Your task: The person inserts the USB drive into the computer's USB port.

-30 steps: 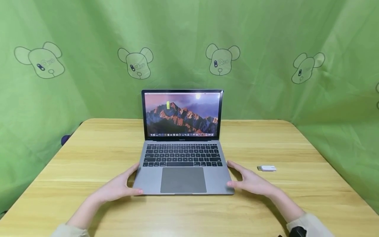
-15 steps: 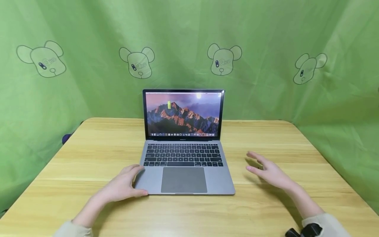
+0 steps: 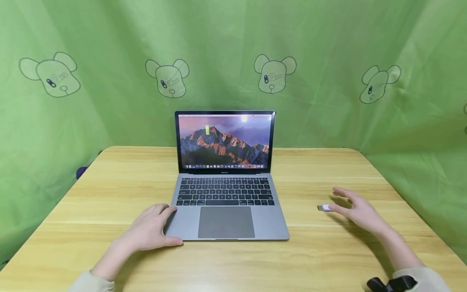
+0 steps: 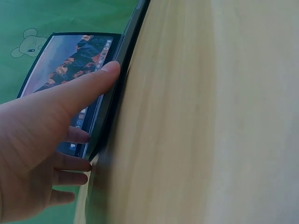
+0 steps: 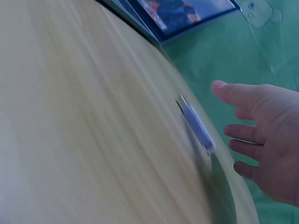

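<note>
A grey laptop (image 3: pixel 226 222) stands opened on the table in the head view, its screen showing a mountain picture. My left hand (image 3: pixel 147 229) rests at its front left corner, the thumb along the front edge and the fingers by the left side. In the left wrist view the left hand (image 4: pixel 35 140) has its thumb extended onto the laptop's edge. To the laptop's right lies a white USB stick (image 3: pixel 325 208) with its metal plug facing left. My right hand (image 3: pixel 363 213) hovers over it, thumb and fingers spread, partly covering it. The USB stick (image 5: pixel 198 128) shows fully in the right wrist view.
The wooden table (image 3: pixel 109 182) carries the laptop and the stick. A green curtain (image 3: pixel 219 48) with bear-head drawings hangs behind and along the sides. A black device (image 3: pixel 392 283) sits at the right sleeve.
My right hand has left the laptop's right side and moved rightward to the USB stick. My left hand has stayed at the laptop's corner, its thumb slightly further along the front edge.
</note>
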The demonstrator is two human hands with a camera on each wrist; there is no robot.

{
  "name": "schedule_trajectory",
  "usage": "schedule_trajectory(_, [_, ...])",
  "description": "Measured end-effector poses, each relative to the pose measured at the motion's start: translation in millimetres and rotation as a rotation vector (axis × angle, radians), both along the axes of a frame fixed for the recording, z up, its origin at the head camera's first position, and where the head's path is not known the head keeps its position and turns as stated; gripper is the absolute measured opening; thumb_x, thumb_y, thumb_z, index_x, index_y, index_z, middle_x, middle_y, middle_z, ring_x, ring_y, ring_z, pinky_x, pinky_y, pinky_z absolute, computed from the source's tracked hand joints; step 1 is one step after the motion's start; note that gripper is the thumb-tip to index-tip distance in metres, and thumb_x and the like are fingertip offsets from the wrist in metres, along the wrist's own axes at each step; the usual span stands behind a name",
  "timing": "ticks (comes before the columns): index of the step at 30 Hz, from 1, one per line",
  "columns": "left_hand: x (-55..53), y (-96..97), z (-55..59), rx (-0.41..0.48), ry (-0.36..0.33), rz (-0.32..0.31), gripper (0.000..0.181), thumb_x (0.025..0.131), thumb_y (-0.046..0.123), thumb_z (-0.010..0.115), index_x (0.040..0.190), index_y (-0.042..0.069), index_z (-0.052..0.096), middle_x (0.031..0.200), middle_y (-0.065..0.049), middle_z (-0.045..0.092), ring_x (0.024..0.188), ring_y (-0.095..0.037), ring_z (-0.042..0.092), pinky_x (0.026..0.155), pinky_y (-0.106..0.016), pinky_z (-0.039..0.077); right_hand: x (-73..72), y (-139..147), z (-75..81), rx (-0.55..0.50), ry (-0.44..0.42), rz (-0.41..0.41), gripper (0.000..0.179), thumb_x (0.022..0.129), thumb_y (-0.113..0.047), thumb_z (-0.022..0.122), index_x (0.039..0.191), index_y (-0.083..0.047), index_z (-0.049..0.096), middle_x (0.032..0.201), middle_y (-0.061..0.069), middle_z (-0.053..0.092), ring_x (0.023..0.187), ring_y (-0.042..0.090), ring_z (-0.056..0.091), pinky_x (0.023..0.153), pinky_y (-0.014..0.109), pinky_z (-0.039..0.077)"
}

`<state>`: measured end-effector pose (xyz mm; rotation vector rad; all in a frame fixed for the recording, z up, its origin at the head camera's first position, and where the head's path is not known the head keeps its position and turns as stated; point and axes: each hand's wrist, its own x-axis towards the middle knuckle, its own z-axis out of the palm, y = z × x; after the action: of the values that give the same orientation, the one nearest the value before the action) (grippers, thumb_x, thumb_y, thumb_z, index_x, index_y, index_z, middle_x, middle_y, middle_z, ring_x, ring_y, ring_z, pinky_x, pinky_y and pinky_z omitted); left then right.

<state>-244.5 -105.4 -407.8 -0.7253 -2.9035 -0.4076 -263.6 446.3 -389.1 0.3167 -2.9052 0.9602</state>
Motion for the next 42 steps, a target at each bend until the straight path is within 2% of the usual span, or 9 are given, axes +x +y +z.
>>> schedule_trajectory(4, [-0.3,-2.0,0.5,-0.034,0.019,-0.003,0.099,0.062,0.075,0.062,0.128,0.002,0.052,0.120,-0.019,0.053,0.110,-0.036,0.050,0.094,-0.053,0.039,-2.1,8,-4.6,0.019,0.008,-0.006,0.069,0.087,-0.030,0.065,0.135,0.010,0.036,0.128,0.033,0.044,0.118,0.052,0.035,0.091,0.067,0.027])
schedule_trajectory(10, [-1.8,-3.3,-0.7,-0.068,0.022,-0.003,0.100,0.062,0.078,0.059,0.128,0.004,0.052,0.120,-0.019,0.053,0.110,-0.036,0.050,0.093,-0.053,0.039,-5.7,13,-10.7,0.053,0.023,0.011,0.057,0.086,-0.025,0.067,0.125,0.012,0.048,0.120,0.031,0.051,0.108,0.045,0.047,0.087,0.056,0.038])
schedule_trajectory(14, [-3.4,-3.0,-0.9,-0.080,0.021,-0.008,0.100,0.062,0.080,0.057,0.128,0.005,0.052,0.120,-0.019,0.053,0.109,-0.036,0.050,0.093,-0.053,0.039,-8.3,15,-14.1,0.102,0.064,0.019,0.045,0.083,-0.022,0.070,0.114,0.008,0.058,0.109,0.023,0.058,0.097,0.034,0.053,0.081,0.042,0.043])
schedule_trajectory(18, [-4.7,-3.4,-1.0,-0.090,0.031,-0.018,0.099,0.062,0.081,0.056,0.127,0.006,0.052,0.118,-0.017,0.053,0.107,-0.034,0.051,0.091,-0.052,0.041,-11.0,17,-17.7,0.136,0.102,0.031,0.032,0.080,-0.018,0.073,0.103,0.003,0.065,0.096,0.012,0.061,0.084,0.019,0.050,0.070,0.030,0.042])
schedule_trajectory(23, [-4.8,-3.3,1.1,-0.092,0.030,-0.032,0.097,0.064,0.079,0.057,0.127,0.006,0.052,0.116,-0.016,0.053,0.104,-0.032,0.052,0.089,-0.050,0.043,-13.6,19,-20.1,0.146,0.116,0.049,0.019,0.080,-0.017,0.072,0.094,-0.005,0.068,0.089,0.003,0.059,0.078,0.012,0.048,0.065,0.028,0.041])
schedule_trajectory(27, [-4.5,-3.1,3.6,-0.094,0.021,-0.035,0.096,0.064,0.078,0.057,0.127,0.005,0.051,0.116,-0.017,0.053,0.105,-0.033,0.051,0.089,-0.050,0.043,-15.7,19,-19.8,0.150,0.135,0.056,0.015,0.081,-0.019,0.072,0.092,-0.009,0.067,0.089,0.002,0.059,0.078,0.009,0.048,0.066,0.027,0.042])
schedule_trajectory(42, [-3.9,-4.2,6.8,-0.129,0.002,-0.043,0.096,0.067,0.078,0.055,0.128,0.004,0.050,0.116,-0.016,0.051,0.106,-0.032,0.050,0.089,-0.050,0.043,-21.9,12,-18.1,0.179,0.147,0.055,0.021,0.082,-0.023,0.071,0.095,-0.007,0.067,0.083,-0.002,0.056,0.073,0.006,0.046,0.062,0.025,0.041])
